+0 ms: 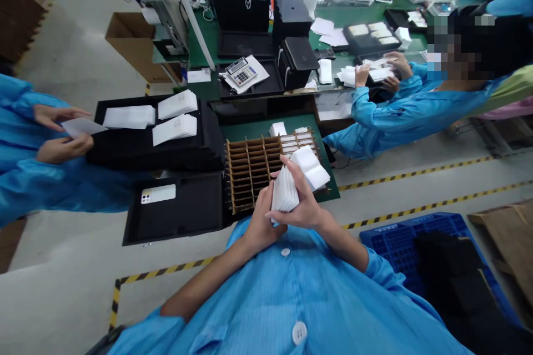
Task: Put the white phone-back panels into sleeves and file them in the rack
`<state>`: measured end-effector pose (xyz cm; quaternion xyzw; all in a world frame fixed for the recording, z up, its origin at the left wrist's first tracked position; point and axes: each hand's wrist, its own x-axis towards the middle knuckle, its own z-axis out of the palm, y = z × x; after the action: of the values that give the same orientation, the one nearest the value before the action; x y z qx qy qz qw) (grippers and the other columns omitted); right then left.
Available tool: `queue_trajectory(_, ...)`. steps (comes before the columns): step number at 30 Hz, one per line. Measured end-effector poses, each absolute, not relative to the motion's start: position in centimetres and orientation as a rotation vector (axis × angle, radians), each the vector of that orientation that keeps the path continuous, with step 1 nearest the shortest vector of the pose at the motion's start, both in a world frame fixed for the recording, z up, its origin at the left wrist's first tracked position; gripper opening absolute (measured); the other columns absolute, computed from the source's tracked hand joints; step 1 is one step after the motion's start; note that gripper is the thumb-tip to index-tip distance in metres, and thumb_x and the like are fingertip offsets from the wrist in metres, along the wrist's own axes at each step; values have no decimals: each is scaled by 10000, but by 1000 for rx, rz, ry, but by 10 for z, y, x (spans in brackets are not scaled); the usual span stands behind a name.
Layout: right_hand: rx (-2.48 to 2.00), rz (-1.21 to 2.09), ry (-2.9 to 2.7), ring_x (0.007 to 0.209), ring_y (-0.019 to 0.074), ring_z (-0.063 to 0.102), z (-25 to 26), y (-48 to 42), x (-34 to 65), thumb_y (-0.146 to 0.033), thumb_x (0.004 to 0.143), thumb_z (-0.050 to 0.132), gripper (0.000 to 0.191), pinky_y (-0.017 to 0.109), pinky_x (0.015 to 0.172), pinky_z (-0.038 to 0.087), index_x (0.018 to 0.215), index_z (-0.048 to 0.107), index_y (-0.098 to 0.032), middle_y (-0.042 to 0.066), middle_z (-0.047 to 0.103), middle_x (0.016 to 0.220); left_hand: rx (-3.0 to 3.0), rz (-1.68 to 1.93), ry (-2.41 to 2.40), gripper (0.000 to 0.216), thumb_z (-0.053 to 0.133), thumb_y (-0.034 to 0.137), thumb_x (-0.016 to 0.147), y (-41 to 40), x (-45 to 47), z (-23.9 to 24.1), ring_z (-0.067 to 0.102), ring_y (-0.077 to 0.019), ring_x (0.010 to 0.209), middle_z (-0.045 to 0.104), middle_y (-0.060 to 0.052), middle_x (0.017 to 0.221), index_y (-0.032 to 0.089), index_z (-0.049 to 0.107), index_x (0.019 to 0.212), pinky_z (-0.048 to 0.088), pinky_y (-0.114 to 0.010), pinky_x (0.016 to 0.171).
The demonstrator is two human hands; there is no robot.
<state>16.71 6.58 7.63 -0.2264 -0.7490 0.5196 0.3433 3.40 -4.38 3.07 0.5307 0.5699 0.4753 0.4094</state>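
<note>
Close to my body I hold a stack of white paper slips [285, 191], its edges fanned. My left hand [263, 219] is closed on the stack's left and lower side. From the right, my right hand [307, 202] grips the same stack, thumb and fingers along its edges. Just beyond lies another pile of folded white papers [311, 167]. It rests over a brown cardboard divider grid [253, 169]; white pieces fill some slots on the right, while the visible left slots hold nothing.
At left, a co-worker's hands [62, 133] hold a white sheet beside a black tray stack [125, 147] bearing paper piles. A phone [159, 194] lies in a lower black tray [195, 199]. Another co-worker [387, 116] handles papers at right. A blue pallet [387, 238] is on the floor.
</note>
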Motion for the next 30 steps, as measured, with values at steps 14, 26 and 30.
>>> queue_trajectory(14,-641,1538,-1729,1625,362,289,62,81,169,-657,771,895,1157,571,1261,421,1690,245,-389,96,351,1716,1138,1171,1452,841,614,92,757,-36,33,31,581,-348,1355,636,-103,1443,252,498,1574,417,-585,1220)
queue_trajectory(26,-627,1469,-1896,1657,330,237,70,105,190,-609,913,763,842,531,1288,375,1639,385,-412,35,194,1805,1091,1105,1485,983,589,52,691,-33,23,20,494,-339,1464,521,-112,1568,259,404,1635,374,-562,1262)
queue_trajectory(30,-618,1386,-1987,1660,336,228,75,118,197,-563,921,763,853,532,1298,357,1657,372,-378,60,224,1797,1107,1067,1486,994,597,60,700,-32,18,18,461,-340,1499,479,-120,1608,252,380,1650,336,-558,1289)
